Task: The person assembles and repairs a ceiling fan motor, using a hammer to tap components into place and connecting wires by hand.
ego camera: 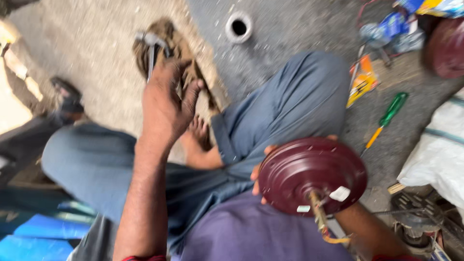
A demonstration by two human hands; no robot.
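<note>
You sit on a rough grey concrete floor [299, 29] scattered with pale flecks, which gives way on your left to a sandy, lighter patch [87, 43] washed in strong daylight. A small white ring-shaped fitting [239, 27] lies on the concrete ahead of you. To your right lie a green-handled screwdriver [389, 116], an orange printed packet [362, 82] and a white woven sack [435, 154]. Blue plastic sheeting [38, 237] fills the lower left corner.

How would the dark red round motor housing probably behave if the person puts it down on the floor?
The dark red motor housing looks like painted metal, so probably stiff and rather heavy. Its round, domed shape might rock or roll. The shaft and wires sticking out could tip it sideways.
</note>
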